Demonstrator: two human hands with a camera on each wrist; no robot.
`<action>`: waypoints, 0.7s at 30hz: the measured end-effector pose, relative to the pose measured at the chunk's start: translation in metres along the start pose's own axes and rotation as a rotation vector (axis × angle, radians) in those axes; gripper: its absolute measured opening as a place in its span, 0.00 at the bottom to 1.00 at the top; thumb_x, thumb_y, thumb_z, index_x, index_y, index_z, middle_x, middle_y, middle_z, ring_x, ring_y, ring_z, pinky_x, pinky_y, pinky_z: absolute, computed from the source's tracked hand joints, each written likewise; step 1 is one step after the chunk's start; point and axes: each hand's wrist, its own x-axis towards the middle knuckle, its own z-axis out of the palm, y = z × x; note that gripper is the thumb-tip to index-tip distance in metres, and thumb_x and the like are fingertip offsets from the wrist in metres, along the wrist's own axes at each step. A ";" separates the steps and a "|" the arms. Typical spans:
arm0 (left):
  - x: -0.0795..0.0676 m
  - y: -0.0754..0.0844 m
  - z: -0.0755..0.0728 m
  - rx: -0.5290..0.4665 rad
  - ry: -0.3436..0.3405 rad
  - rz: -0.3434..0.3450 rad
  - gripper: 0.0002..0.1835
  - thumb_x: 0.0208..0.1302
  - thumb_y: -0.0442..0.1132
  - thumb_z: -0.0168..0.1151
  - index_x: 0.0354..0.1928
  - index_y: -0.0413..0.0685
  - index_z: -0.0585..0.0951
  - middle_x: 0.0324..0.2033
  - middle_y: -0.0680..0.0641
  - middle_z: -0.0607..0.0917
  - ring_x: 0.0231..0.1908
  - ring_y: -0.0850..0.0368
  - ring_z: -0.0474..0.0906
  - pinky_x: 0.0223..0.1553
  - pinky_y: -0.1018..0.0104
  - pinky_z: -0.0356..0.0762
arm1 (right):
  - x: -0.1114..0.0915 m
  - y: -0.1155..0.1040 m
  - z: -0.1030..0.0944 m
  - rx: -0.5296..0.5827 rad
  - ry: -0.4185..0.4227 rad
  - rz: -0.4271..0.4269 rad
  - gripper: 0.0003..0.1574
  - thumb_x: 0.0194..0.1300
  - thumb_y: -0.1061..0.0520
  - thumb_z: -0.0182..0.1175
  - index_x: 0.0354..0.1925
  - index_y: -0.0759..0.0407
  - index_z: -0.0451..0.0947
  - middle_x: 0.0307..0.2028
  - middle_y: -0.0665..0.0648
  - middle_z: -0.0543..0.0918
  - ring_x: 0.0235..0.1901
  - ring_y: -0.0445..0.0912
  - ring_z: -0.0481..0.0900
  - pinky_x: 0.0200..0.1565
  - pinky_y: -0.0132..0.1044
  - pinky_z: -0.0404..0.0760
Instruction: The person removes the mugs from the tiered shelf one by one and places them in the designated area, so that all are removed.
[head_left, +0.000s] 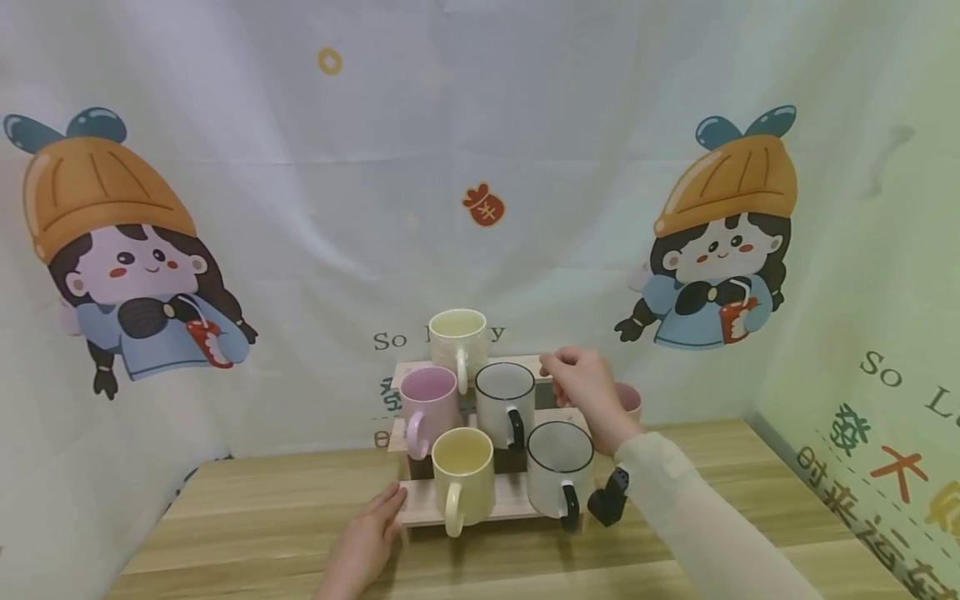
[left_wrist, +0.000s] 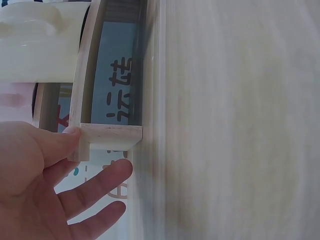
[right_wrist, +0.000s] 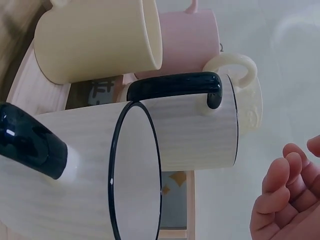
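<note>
A three-step wooden rack point(head_left: 418, 502) stands on the counter point(head_left: 262, 517), and its boards run lengthwise from left to right, across the front of the person. The left hand point(head_left: 367, 533) is at the left end of the lowest board; its grip pinches the corner between thumb and index finger, while the other fingers are spread apart below.

On this lowest board stand the yellow mug point(head_left: 476, 496) and, to its right, the lower white mug point(head_left: 549, 482) with dark rim. The middle board carries the lilac mug point(head_left: 442, 410) and the upper white mug point(head_left: 497, 417), also dark-rimmed. The cream mug point(head_left: 447, 346) is on the top board. All five are upright, the long axis vertical, the mouth upward, and the handles point toward the person.

The right hand point(head_left: 588, 387) is near the right end of the top board. Its grip is loosely bent, the thumb a little apart from the fingers, with nothing between them. Behind this wrist one sees part of a pink mug point(head_left: 632, 404); I cannot tell what it stands on.
</note>
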 end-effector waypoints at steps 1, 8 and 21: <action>0.000 0.000 0.000 0.002 0.001 0.002 0.24 0.62 0.33 0.60 0.62 0.44 0.74 0.65 0.43 0.71 0.60 0.38 0.72 0.59 0.41 0.71 | 0.000 -0.001 0.001 -0.015 0.000 -0.003 0.15 0.67 0.51 0.56 0.37 0.62 0.80 0.17 0.52 0.71 0.18 0.44 0.70 0.26 0.32 0.77; 0.000 -0.001 0.002 0.007 0.012 0.017 0.24 0.62 0.33 0.60 0.62 0.43 0.74 0.65 0.42 0.72 0.60 0.38 0.72 0.59 0.41 0.71 | 0.000 -0.003 0.005 -0.075 0.006 -0.037 0.17 0.67 0.51 0.56 0.37 0.65 0.81 0.17 0.51 0.72 0.18 0.43 0.70 0.23 0.29 0.75; 0.000 -0.001 0.002 0.009 0.018 0.027 0.23 0.62 0.33 0.60 0.61 0.42 0.75 0.64 0.42 0.73 0.60 0.39 0.72 0.60 0.42 0.71 | 0.003 -0.006 0.014 -0.145 0.015 -0.055 0.16 0.67 0.50 0.56 0.35 0.62 0.82 0.21 0.57 0.78 0.18 0.44 0.71 0.21 0.28 0.75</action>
